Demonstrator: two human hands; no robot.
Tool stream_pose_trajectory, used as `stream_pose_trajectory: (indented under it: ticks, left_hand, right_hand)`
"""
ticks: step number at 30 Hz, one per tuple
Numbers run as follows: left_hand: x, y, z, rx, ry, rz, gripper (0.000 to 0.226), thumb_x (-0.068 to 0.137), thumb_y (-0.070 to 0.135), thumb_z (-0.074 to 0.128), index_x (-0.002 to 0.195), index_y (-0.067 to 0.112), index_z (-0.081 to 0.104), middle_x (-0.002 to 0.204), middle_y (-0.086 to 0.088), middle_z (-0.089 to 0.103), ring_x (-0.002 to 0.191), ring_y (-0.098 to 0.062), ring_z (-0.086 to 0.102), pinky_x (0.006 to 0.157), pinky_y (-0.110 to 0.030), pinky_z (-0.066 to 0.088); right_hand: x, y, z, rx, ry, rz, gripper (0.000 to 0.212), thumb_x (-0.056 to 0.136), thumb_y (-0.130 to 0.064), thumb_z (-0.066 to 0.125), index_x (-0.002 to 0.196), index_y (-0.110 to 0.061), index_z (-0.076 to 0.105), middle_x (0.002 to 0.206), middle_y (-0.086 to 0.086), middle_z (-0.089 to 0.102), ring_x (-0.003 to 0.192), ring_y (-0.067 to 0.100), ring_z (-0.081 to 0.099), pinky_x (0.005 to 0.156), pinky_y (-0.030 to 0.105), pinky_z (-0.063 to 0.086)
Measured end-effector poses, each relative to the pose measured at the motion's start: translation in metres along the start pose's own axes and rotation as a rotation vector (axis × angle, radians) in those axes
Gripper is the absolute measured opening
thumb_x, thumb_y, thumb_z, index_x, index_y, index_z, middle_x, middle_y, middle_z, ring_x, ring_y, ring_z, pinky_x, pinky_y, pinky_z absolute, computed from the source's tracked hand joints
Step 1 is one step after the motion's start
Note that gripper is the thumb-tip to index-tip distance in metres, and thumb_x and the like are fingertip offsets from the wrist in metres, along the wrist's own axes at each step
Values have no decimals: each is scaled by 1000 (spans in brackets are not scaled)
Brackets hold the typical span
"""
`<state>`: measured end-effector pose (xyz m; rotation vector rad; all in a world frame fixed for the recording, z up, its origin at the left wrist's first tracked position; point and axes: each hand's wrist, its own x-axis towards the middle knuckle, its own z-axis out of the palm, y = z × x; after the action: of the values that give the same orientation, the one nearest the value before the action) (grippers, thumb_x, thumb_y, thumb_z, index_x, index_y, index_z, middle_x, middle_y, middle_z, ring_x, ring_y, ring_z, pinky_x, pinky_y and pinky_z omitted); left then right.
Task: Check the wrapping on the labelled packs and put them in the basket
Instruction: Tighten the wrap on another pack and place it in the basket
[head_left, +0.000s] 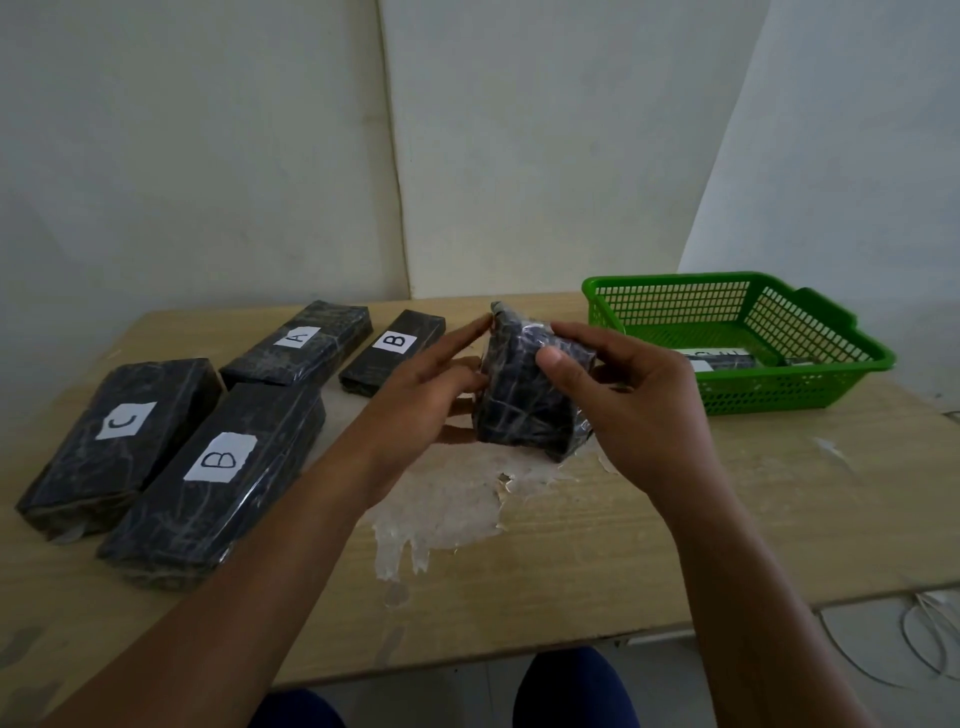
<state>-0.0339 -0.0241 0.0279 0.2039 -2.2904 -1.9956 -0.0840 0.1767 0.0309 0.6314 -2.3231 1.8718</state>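
Note:
I hold a dark plastic-wrapped pack (524, 400) upright above the middle of the table, its label out of sight. My right hand (618, 395) grips its top right, thumb on the front face. My left hand (421, 384) supports its left side with fingers stretched along the edge. On the table to the left lie several labelled packs: C (117, 441), a large B (218, 478), A (298, 343) and a small B (392, 351). The green basket (810, 384) stands at the right with a labelled pack (719, 359) inside.
The wooden table (597, 545) has a patch of peeled whitish surface (447, 509) just in front of the held pack. Thin white wires (924, 634) lie off the table's right front corner. A pale wall rises right behind the table.

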Motion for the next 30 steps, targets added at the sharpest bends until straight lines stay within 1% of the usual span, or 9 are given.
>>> stream_pose_trajectory:
  ticks: [4, 7, 10, 13, 15, 17, 21, 26, 30]
  left_hand:
    - [-4, 6, 3, 46, -41, 23, 39, 103, 46, 57, 140, 58, 54, 129, 10, 72, 111, -19, 75, 100, -50, 60]
    - [-6, 6, 7, 64, 4, 127, 63, 91, 56, 64, 152, 50, 45, 121, 15, 73, 108, -5, 74, 91, -38, 64]
    - [-11, 12, 7, 149, 33, 235, 67, 95, 55, 60, 156, 55, 33, 113, 43, 56, 96, 27, 62, 77, -9, 56]
    - [-9, 14, 2, 313, 56, 299, 74, 86, 73, 64, 152, 62, 35, 126, 37, 63, 110, 15, 66, 94, -27, 59]
    - [-8, 14, -1, 351, 57, 341, 64, 85, 67, 60, 146, 56, 46, 126, 25, 70, 109, 5, 71, 91, -34, 63]
    - [-7, 13, -1, 356, 69, 383, 57, 86, 58, 61, 142, 47, 53, 123, 20, 72, 106, 3, 72, 83, -28, 64]
    - [-8, 12, 0, 329, 96, 436, 49, 96, 35, 66, 143, 36, 55, 125, 11, 73, 106, 1, 73, 77, -18, 59]
    - [-7, 9, 1, 294, 100, 436, 43, 102, 23, 67, 143, 33, 57, 111, 11, 75, 103, 0, 74, 74, -16, 58]
    - [-7, 10, 2, 279, 113, 407, 36, 102, 26, 66, 136, 38, 61, 101, 22, 77, 97, 4, 74, 71, -16, 58]
  right_hand:
    - [4, 2, 0, 3, -94, 3, 73, 76, -70, 64, 143, -40, 62, 132, -14, 70, 124, 8, 67, 90, 38, 65]
    - [5, 0, -2, 106, -208, 23, 79, 84, -56, 63, 158, -38, 42, 145, -9, 63, 137, 10, 59, 104, 40, 59]
    - [3, -3, -2, 139, -170, -31, 59, 88, -44, 67, 144, -30, 60, 128, -6, 73, 123, 9, 69, 94, 39, 64]
    - [0, -4, -1, 178, -171, -103, 33, 93, -22, 74, 125, -25, 71, 116, -9, 77, 114, 5, 73, 88, 30, 64]
    - [-1, -4, -1, 180, -174, -118, 34, 86, -27, 77, 119, -31, 73, 123, -17, 72, 121, -1, 68, 90, 23, 61]
    - [-1, -5, -2, 170, -154, -126, 41, 76, -40, 78, 117, -38, 74, 137, -18, 63, 131, -3, 60, 95, 20, 58]
    - [0, -7, -2, 145, -139, -160, 47, 73, -48, 78, 118, -36, 76, 148, -4, 62, 135, 2, 60, 103, 35, 59]
    - [1, -7, 0, 140, -140, -150, 42, 76, -41, 77, 117, -33, 76, 148, 3, 63, 137, 8, 59, 101, 40, 61]
    - [1, -7, 2, 161, -145, -141, 37, 80, -36, 77, 117, -35, 74, 133, -16, 67, 131, 5, 63, 98, 40, 63]
